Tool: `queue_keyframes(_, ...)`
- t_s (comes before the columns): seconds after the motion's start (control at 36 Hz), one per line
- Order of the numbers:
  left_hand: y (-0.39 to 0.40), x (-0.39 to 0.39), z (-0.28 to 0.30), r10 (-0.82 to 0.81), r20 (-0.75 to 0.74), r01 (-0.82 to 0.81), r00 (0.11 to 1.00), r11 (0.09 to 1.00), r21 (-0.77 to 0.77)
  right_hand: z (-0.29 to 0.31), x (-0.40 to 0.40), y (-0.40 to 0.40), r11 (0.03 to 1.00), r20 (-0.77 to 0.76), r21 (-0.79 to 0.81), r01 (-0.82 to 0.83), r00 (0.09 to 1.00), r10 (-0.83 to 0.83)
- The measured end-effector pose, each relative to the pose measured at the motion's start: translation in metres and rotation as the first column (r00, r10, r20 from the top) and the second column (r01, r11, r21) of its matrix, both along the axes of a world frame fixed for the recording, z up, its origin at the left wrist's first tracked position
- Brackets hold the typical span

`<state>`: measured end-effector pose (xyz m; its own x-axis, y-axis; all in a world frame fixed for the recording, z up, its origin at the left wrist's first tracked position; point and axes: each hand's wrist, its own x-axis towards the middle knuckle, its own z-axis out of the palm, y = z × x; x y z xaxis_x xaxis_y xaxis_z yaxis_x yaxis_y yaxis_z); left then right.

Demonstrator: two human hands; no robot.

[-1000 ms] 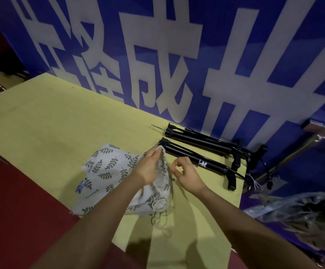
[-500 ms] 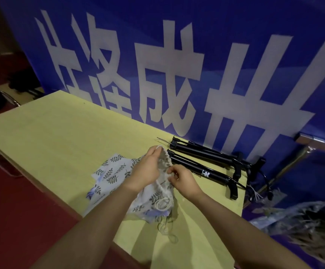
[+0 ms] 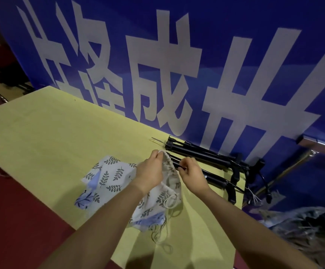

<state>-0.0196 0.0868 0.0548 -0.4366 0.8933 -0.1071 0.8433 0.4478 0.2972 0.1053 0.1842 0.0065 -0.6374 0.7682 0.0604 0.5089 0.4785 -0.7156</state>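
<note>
Work in hand: opening the mouth of a leaf-print drawstring bag (image 3: 109, 175), judged from the two-handed hold on its rim.
Bag location: on the yellow counter (image 3: 51, 136), at the near edge, at 6 o'clock from the view's centre. The body lies flat and spreads toward 9 o'clock from the hands. The gathered mouth is lifted off the surface.
Left hand (image 3: 150, 172): closed on the rim, fingertips curled over the top of the gathered edge, back of the hand toward the camera. The forearm enters from 7 o'clock.
Right hand (image 3: 191, 174): thumb and forefinger pinch the opposite side of the rim, other fingers curled. The forearm enters from 5 o'clock.
Reason for hold: opposed grips on either side of the mouth allow the gathers to be pulled apart.
Cords (image 3: 169, 202): slack, looped below the mouth and trailing toward 6 o'clock, which suggests the closure is loosened.
Nearer stand (image 3: 214, 178): black, folded, lying at 3 o'clock from the right hand. Its dark end shows just at the fingertips, and contact cannot be told.
Farther stand (image 3: 200, 152): parallel, at 1 o'clock, against the blue banner (image 3: 235, 35).
Likely reason for placement: the stands lie within reach of the bag mouth, possibly for packing.
</note>
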Motion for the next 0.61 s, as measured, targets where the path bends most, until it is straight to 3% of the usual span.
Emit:
queue_keyframes(0.14, 0.017, 0.001, -0.008, 0.012, 0.043, -0.012, 0.999, 1.0, -0.003, -0.021, 0.004, 0.035, 0.998, 0.303, 0.013, 0.063, 0.951, -0.064)
queue_keyframes(0.31, 0.042, 0.005, -0.021, 0.043, 0.067, -0.043, 0.997, 0.999, -0.007, -0.041, 0.009, 0.065, 0.99, 0.558, 0.14, -0.014, 0.827, -0.067)
queue_keyframes(0.44, 0.052, 0.0, -0.037, 0.059, 0.096, -0.057, 0.994, 0.998, -0.022, -0.064, 0.011, 0.078, 0.985, 0.655, 0.132, -0.112, 0.755, -0.002)
queue_keyframes(0.61, 0.053, -0.008, -0.051, 0.068, 0.095, -0.069, 0.993, 0.998, 0.013, -0.074, 0.003, 0.084, 0.969, 0.669, 0.186, -0.16, 0.743, -0.006)
